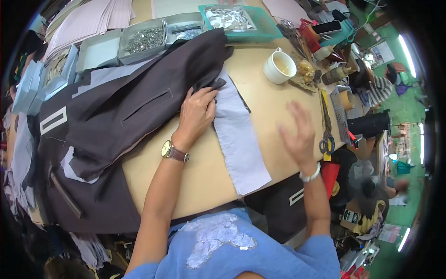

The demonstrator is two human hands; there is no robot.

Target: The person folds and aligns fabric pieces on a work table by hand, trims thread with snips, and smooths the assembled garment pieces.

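My left hand (197, 111), with a watch on its wrist, is closed on the edge of a dark brown cloth garment piece (134, 100). Stitching outlines a long narrow slit in that cloth. From under my fingers a pale lilac lining strip (239, 139) runs down toward the table's front edge. Over the bare tabletop on the right, my right hand (298, 132) is open, fingers apart and slightly blurred, touching nothing that I can see. Large scissors (326, 123) lie close by it, near a yellow ruler-like strip.
Along the back of the table (186, 195) stand grey boxes (141, 42) of small metal parts and a teal basket (269, 28). A white cup (279, 66) holds a pale liquid. A hammer-like tool (65, 191) rests on dark cloth at left. Another person (376, 90) is at far right.
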